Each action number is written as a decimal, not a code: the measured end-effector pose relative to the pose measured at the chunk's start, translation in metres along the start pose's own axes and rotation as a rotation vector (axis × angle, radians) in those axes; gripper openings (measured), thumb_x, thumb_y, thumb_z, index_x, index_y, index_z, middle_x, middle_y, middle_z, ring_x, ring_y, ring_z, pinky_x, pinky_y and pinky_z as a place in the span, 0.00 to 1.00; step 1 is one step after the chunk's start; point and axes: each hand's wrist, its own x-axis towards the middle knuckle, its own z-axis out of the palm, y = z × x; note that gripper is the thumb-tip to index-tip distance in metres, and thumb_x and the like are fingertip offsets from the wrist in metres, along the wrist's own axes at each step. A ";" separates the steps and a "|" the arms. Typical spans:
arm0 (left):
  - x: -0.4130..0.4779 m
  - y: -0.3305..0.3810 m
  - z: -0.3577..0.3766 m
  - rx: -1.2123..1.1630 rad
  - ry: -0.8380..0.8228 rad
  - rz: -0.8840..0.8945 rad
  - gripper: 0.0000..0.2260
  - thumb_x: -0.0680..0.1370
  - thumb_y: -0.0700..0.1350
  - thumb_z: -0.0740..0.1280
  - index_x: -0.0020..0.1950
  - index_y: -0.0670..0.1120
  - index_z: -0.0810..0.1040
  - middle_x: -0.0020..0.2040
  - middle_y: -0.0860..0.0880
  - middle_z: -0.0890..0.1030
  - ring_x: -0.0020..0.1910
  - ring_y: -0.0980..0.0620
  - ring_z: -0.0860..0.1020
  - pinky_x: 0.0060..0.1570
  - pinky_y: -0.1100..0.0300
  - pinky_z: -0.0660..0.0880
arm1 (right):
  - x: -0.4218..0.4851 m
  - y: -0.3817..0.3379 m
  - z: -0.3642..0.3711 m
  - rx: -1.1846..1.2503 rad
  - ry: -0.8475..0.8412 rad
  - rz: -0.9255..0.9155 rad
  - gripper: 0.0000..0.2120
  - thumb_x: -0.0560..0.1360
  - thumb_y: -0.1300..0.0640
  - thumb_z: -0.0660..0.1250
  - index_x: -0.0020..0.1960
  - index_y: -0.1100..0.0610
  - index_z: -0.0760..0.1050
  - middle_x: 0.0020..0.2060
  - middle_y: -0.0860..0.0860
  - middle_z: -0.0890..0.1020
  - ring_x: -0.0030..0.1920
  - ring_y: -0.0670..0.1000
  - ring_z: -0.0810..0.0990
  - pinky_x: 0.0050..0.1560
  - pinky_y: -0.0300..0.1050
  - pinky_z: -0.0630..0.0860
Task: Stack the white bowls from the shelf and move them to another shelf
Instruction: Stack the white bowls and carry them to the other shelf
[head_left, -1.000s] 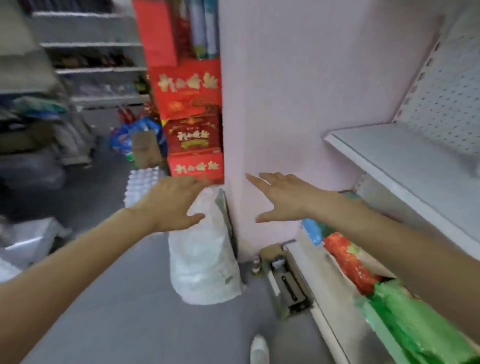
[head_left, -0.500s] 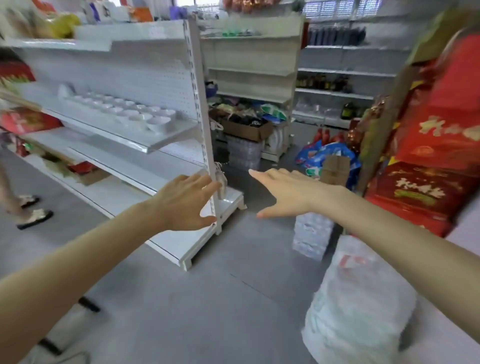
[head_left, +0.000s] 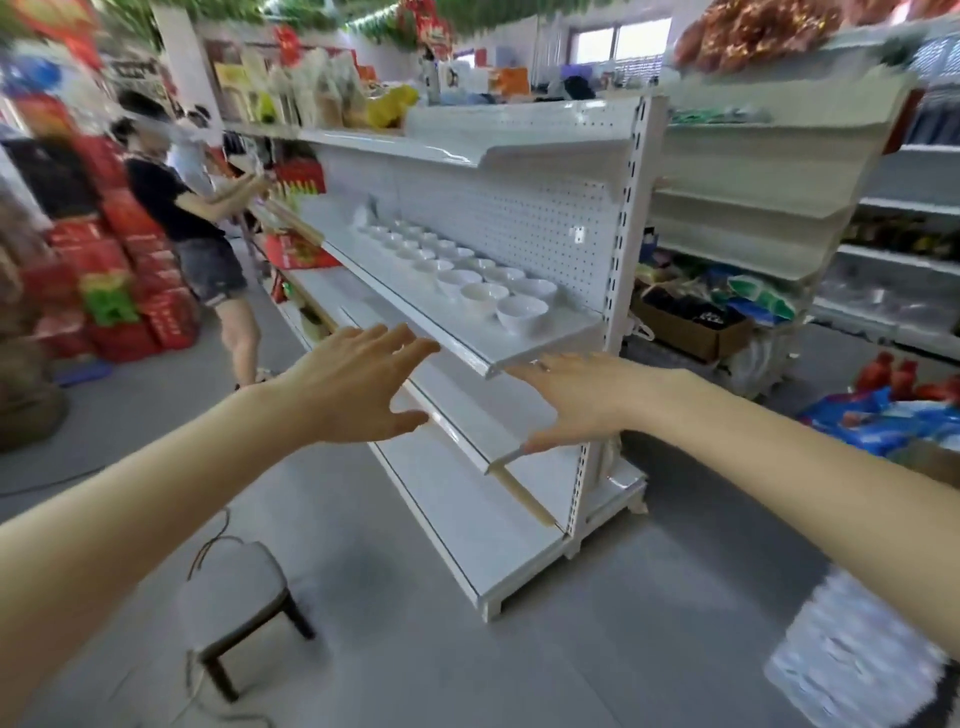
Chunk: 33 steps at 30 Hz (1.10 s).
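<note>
White bowls (head_left: 521, 313), white shelf (head_left: 470, 347) with perforated back panel (head_left: 498, 218), grey floor (head_left: 597, 623), red boxes (head_left: 130, 291), dark stool (head_left: 236, 603), blue bags (head_left: 883, 421).

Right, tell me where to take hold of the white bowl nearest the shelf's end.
Pinch the rim of the small white round bowl from its front, aisle-facing side, probably thumb inside: it stands upright, mouth open, with other bowls close behind it.

Bowls (head_left: 483, 296) sit in what seem two rows on the shelf (head_left: 441, 323), toward its right end. A stool (head_left: 234, 582) stands on the floor (head_left: 597, 649) before it, and a person (head_left: 171, 202) is farther left.
</note>
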 end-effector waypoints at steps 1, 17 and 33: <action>0.001 -0.017 0.007 0.005 0.008 -0.014 0.35 0.74 0.65 0.61 0.76 0.50 0.58 0.65 0.49 0.72 0.61 0.48 0.73 0.59 0.54 0.69 | 0.019 -0.005 -0.005 -0.005 -0.013 -0.015 0.45 0.71 0.33 0.65 0.78 0.49 0.47 0.73 0.53 0.63 0.72 0.56 0.63 0.69 0.54 0.65; 0.095 -0.349 0.137 0.014 -0.013 -0.112 0.41 0.68 0.70 0.46 0.75 0.50 0.61 0.67 0.48 0.72 0.61 0.47 0.75 0.60 0.50 0.72 | 0.401 -0.065 -0.098 -0.131 0.023 -0.070 0.42 0.73 0.34 0.62 0.78 0.49 0.47 0.73 0.54 0.60 0.72 0.57 0.62 0.62 0.49 0.64; 0.296 -0.562 0.325 -0.061 -0.097 0.003 0.34 0.76 0.64 0.59 0.78 0.54 0.52 0.70 0.51 0.66 0.66 0.50 0.70 0.65 0.55 0.66 | 0.715 0.039 -0.080 -0.106 -0.143 0.056 0.44 0.72 0.32 0.62 0.78 0.46 0.45 0.74 0.52 0.59 0.73 0.56 0.61 0.67 0.50 0.63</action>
